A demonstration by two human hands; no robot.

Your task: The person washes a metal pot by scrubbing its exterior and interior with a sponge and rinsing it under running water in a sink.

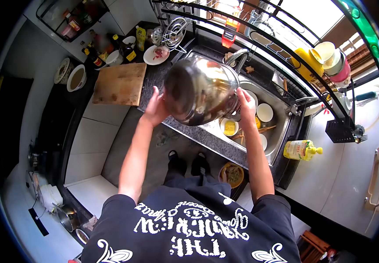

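Observation:
A large shiny metal pot [202, 92] is held up between my two hands, tipped on its side over the sink's near edge. Its dark round base faces left and its mouth is turned away to the right. My left hand [155, 108] presses against the base end, thumb raised. Around the rim end, my right hand [247, 105] has its fingers curled, partly hidden by the pot. Below and right of it, the steel sink [281, 125] holds white bowls [265, 112], a yellow sponge [229, 127] and chopsticks [266, 129].
A wooden cutting board [119, 84] lies on the left counter near sauce bottles [94, 59] and a stained plate [156, 55]. The faucet [242, 57] rises behind the pot. A yellow detergent bottle [301, 150] lies right of the sink. A bin [232, 175] stands on the floor.

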